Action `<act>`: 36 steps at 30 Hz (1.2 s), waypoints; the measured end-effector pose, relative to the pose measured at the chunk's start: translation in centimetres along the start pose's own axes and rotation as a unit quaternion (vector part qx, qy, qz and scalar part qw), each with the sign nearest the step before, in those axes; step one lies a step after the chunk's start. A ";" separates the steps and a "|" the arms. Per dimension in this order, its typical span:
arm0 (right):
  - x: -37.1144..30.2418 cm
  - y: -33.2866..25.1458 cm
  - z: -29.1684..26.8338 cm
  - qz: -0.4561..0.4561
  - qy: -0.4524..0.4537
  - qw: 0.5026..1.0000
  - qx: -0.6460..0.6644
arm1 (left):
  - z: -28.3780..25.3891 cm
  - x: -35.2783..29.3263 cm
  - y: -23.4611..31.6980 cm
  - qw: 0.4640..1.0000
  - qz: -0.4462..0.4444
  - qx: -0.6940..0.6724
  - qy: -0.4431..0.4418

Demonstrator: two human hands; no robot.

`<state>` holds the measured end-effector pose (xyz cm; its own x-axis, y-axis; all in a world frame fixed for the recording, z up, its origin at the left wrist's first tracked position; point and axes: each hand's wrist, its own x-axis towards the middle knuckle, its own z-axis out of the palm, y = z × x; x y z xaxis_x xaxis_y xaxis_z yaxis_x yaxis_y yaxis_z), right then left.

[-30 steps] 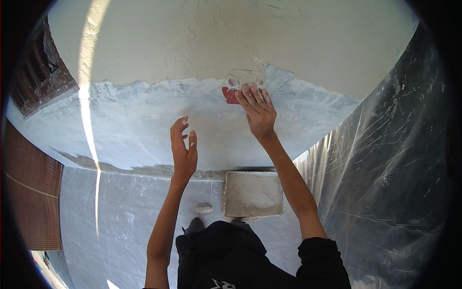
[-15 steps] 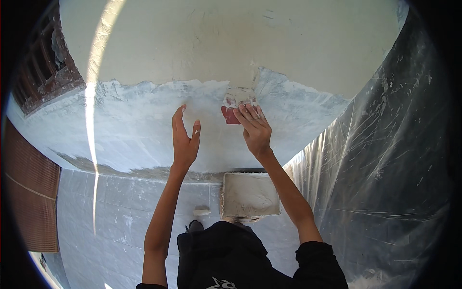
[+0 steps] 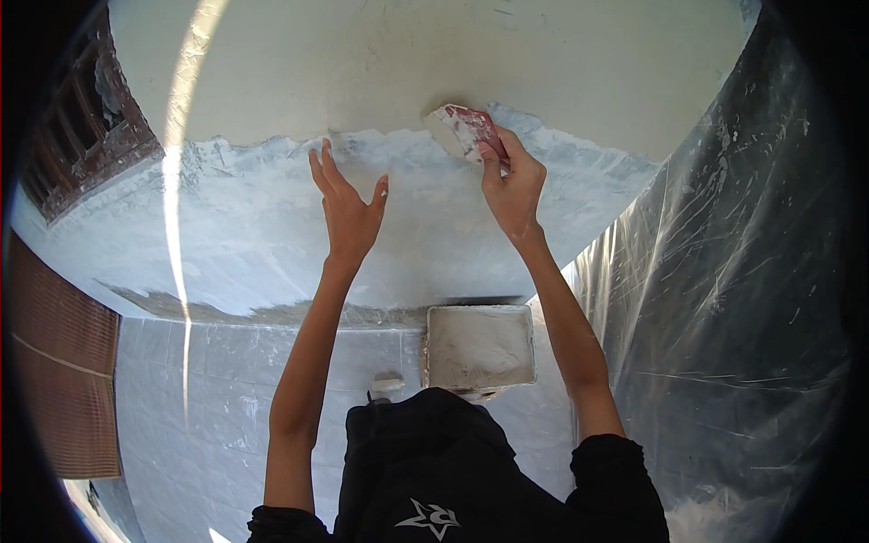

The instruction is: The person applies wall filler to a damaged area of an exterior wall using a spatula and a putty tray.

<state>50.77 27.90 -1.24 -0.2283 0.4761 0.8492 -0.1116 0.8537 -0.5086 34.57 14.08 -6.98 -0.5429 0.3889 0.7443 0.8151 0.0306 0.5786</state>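
In my right hand (image 3: 516,188) is a red putty spreader (image 3: 469,127) smeared with white plaster, thumb on its near face. Its broad plaster-coated edge tilts up and left, against or very close to the wall (image 3: 344,72), at the ragged upper border of the pale skim coat (image 3: 244,217). Whether the edge actually touches cannot be told. My left hand (image 3: 351,213) is raised left of it, before the coated band, with fingers stretched and thumb apart. It holds nothing, and white specks show on its fingertips.
A rectangular tub (image 3: 428,348) of plaster stands below at the wall's foot, with a small pale block (image 3: 387,384) left of it. Clear plastic sheeting (image 3: 715,271) hangs on the right. At left are a brown wooden frame (image 3: 100,149) and a ribbed brown mat (image 3: 63,362).
My right hand has moved up and right, turning the spreader so that its red face and edge tilt up-left. My left hand has risen, its fingers spreading wider.
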 end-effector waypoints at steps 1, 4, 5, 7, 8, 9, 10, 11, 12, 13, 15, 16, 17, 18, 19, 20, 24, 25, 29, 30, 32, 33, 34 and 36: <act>0.4 0.1 0.2 -0.010 0.000 1.000 -0.023 | 0.2 -0.1 0.0 1.000 0.009 0.015 -0.001; 1.7 0.4 -0.4 -0.010 0.011 0.998 -0.056 | 0.6 -0.1 0.2 1.000 0.013 0.014 -0.004; 2.0 0.3 -0.8 0.000 0.022 0.998 -0.067 | 0.5 0.0 0.3 1.000 0.008 -0.001 -0.006; 2.2 -0.4 -1.3 0.019 0.039 0.998 -0.035 | 0.1 0.1 0.5 1.000 -0.009 -0.013 -0.021; 2.1 -0.9 -1.3 0.010 0.055 0.998 -0.019 | -0.1 0.2 0.6 0.999 -0.025 -0.024 -0.037; 2.0 -1.1 -1.0 0.002 0.071 0.997 -0.003 | -0.1 0.2 0.5 0.999 -0.027 -0.023 -0.036; 1.8 -1.2 -0.6 0.002 0.071 0.997 -0.004 | 0.0 0.3 0.7 0.999 -0.019 -0.022 -0.033; 1.4 -1.2 0.2 -0.019 0.043 0.999 -0.006 | 0.0 0.4 0.8 0.999 -0.012 -0.020 -0.031; 1.1 -0.9 0.7 -0.039 0.016 0.999 -0.008 | 0.1 0.4 0.9 0.999 -0.012 -0.021 -0.032; 1.1 -0.3 0.8 -0.039 0.017 0.999 -0.009 | 0.1 0.6 1.1 0.999 -0.020 -0.023 -0.033; 1.2 0.9 0.7 -0.026 0.041 0.998 -0.047 | 0.3 0.8 1.5 0.999 -0.026 -0.027 -0.036; 1.4 0.6 0.6 0.004 0.067 0.998 -0.006 | 0.0 0.9 1.5 0.998 -0.039 -0.026 -0.036; 1.3 0.3 0.5 0.004 0.066 0.998 -0.004 | -0.2 0.9 1.5 0.998 -0.051 -0.024 -0.035; 1.0 0.0 0.3 0.014 0.100 0.995 0.006 | -0.4 1.0 1.4 0.998 -0.052 -0.022 -0.035; 0.7 -0.2 0.0 0.024 0.133 0.991 0.013 | -0.4 1.0 1.4 0.998 -0.048 -0.023 -0.032; 0.5 -0.4 0.1 0.015 0.130 0.991 0.027 | -0.4 0.9 1.4 0.998 -0.043 -0.023 -0.030; -0.5 0.7 1.9 0.046 0.069 0.996 0.041 | 0.2 0.8 0.6 1.000 0.014 0.012 0.002; -0.5 1.5 1.9 0.049 0.070 0.996 0.041 | 0.0 0.7 0.2 1.000 0.009 0.015 0.001; 0.6 1.8 -0.8 0.086 0.151 0.980 0.101 | -0.4 1.1 0.0 0.999 0.029 0.019 0.022; 0.5 1.1 -0.9 0.098 0.151 0.971 0.155 | -0.4 1.1 0.0 0.999 0.027 0.021 0.024; 0.1 1.2 -0.4 0.102 0.127 0.968 0.189 | -0.3 1.2 1.2 1.000 -0.011 -0.001 -0.006; -0.3 1.0 0.4 0.085 0.108 0.974 0.180 | -0.2 1.1 1.3 1.000 -0.011 -0.001 -0.007; -0.4 1.2 1.0 0.091 0.099 0.977 0.164 | -0.1 1.2 1.4 1.000 -0.012 0.008 -0.007; -0.2 2.8 0.8 0.096 0.094 0.980 0.145 | 0.0 1.3 1.6 1.000 -0.011 0.014 -0.009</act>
<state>49.77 30.05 -2.91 -0.0927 0.6761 0.7310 -0.3610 0.6613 -0.6575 35.17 14.66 -5.11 -0.5571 0.4047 0.7252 0.8085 0.0649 0.5849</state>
